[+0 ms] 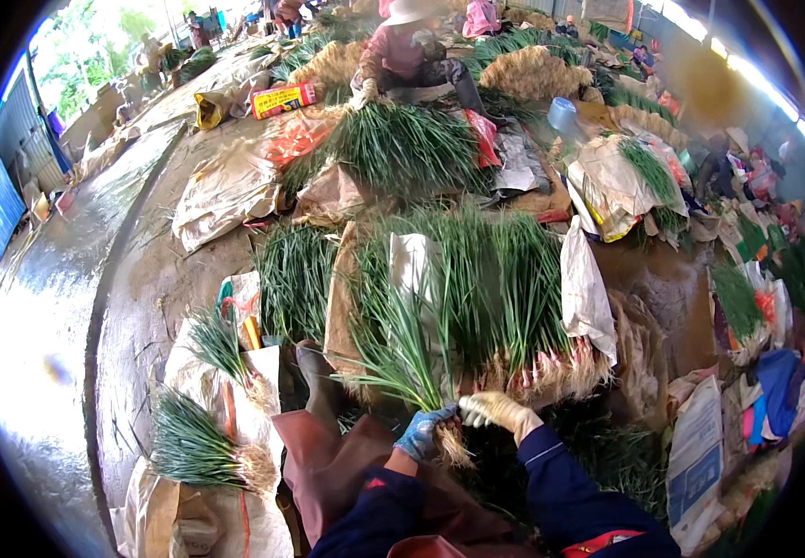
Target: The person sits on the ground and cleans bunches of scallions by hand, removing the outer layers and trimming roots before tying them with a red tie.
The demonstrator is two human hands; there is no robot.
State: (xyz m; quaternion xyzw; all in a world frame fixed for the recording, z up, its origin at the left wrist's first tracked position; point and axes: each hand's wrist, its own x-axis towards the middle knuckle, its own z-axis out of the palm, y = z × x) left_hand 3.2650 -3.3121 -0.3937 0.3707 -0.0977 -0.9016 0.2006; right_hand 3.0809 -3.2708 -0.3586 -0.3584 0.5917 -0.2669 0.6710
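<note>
My left hand (pixel 425 434), in a blue knitted glove, grips a bunch of scallions (pixel 409 356) just above the roots. Its green leaves fan away from me, and a pale root tuft hangs below the fist. Close on the right is my right hand (pixel 501 411) in a cream glove, fingers curled at the bunch's side; whether they pinch a stem is not clear. Beyond both hands stands a dense row of scallions (pixel 528 300) with reddish bulbs and stringy roots towards me. White woven sacking (pixel 587 293) covers its right end.
To my left, a scallion bunch (pixel 193 439) and a smaller bunch (pixel 225 349) lie on a woven sack (pixel 263 523). A person in a pale hat (pixel 406 10) sits ahead behind a large scallion heap (pixel 409 146). Wet concrete (pixel 40 376) stretches along the far left.
</note>
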